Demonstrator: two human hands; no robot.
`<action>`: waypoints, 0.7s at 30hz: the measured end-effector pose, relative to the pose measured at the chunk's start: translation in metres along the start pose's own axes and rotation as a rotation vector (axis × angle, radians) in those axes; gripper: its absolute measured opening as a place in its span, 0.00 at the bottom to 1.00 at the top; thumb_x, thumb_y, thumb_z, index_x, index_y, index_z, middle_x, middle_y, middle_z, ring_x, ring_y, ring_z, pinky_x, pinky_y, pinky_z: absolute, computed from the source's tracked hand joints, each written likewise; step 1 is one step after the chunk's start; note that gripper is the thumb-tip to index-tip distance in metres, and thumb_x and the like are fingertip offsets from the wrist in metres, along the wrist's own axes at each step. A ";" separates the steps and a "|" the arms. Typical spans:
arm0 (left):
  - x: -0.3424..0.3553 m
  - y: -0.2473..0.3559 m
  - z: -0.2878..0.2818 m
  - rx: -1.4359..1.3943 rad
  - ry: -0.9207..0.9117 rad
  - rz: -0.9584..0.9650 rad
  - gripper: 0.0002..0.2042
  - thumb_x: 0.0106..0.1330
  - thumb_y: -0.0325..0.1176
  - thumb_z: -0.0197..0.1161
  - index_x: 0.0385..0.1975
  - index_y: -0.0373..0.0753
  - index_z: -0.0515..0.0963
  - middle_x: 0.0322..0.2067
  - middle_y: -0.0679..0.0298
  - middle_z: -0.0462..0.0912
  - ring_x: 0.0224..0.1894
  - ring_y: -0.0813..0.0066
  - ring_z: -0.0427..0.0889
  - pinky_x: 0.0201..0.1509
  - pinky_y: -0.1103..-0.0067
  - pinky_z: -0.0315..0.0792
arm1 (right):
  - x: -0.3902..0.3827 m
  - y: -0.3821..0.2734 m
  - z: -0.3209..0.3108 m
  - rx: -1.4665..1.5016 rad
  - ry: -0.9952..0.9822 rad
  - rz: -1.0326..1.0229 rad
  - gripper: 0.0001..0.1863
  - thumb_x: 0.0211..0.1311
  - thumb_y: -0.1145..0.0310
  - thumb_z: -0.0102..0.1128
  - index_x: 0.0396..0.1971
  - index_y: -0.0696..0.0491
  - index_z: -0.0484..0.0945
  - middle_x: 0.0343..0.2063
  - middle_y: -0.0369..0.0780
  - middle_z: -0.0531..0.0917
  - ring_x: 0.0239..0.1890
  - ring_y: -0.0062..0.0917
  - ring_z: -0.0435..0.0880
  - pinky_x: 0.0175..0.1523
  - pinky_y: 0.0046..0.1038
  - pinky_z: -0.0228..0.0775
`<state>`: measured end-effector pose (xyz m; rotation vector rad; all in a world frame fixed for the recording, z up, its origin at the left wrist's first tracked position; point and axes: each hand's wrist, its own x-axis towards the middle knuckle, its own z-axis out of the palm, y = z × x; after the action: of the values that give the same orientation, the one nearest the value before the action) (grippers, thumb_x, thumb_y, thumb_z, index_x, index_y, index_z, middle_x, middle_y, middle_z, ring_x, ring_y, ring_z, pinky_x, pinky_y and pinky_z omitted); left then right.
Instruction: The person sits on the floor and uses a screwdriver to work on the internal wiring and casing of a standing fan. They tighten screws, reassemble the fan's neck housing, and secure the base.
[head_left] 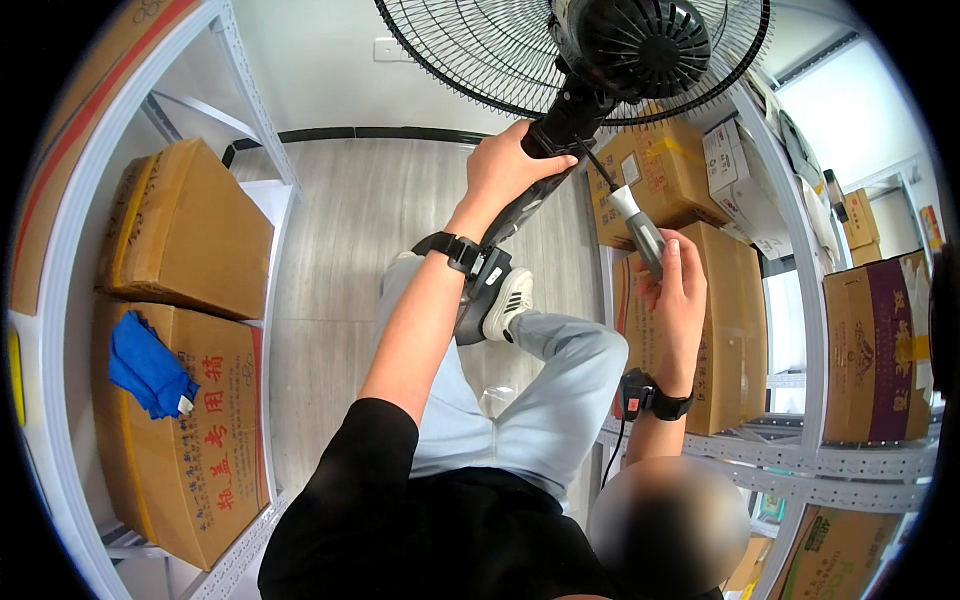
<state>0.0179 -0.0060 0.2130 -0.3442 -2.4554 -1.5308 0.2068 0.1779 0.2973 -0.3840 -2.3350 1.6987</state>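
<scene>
A black standing fan [655, 50] rises in front of me, its round wire cage at the top of the view. My left hand [503, 168] is closed round the fan's black pole, just below the motor head. In my right hand [678, 285] is a screwdriver [640, 228] with a grey and white handle, held between thumb and fingers. Its dark shaft points up and left, with the tip at the fan's neck [575, 118]. Whether the tip sits in a screw is too small to tell. The pole slants down toward the dark base near my shoe [510, 302].
Metal shelving stands on both sides. Cardboard boxes [200, 225] fill the left shelf, with a blue cloth [150, 365] over a lower one. More boxes [730, 320] stand close beside my right hand. A wall socket [392, 50] is behind the fan, above the grey floor [340, 220].
</scene>
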 end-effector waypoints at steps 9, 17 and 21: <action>0.001 -0.002 0.001 -0.011 -0.008 0.007 0.31 0.45 0.63 0.72 0.40 0.42 0.81 0.32 0.59 0.87 0.36 0.61 0.87 0.40 0.70 0.78 | -0.001 0.014 0.006 -0.100 0.057 -0.241 0.19 0.67 0.69 0.61 0.55 0.57 0.72 0.42 0.39 0.79 0.34 0.14 0.75 0.35 0.15 0.68; 0.000 0.000 0.002 -0.028 -0.003 0.024 0.32 0.45 0.63 0.72 0.41 0.42 0.81 0.31 0.59 0.87 0.36 0.59 0.87 0.40 0.69 0.78 | 0.002 0.023 0.007 -0.097 0.105 -0.331 0.20 0.64 0.69 0.63 0.55 0.56 0.73 0.40 0.40 0.81 0.28 0.14 0.76 0.29 0.16 0.67; 0.001 -0.004 0.003 -0.018 0.000 0.016 0.32 0.45 0.63 0.72 0.41 0.42 0.81 0.32 0.59 0.87 0.37 0.59 0.87 0.41 0.69 0.78 | 0.000 0.016 0.008 -0.130 0.099 -0.222 0.22 0.64 0.68 0.64 0.57 0.56 0.71 0.47 0.43 0.79 0.31 0.15 0.77 0.30 0.14 0.66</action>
<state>0.0153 -0.0051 0.2086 -0.3661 -2.4343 -1.5478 0.2052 0.1756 0.2792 -0.2165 -2.3243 1.4010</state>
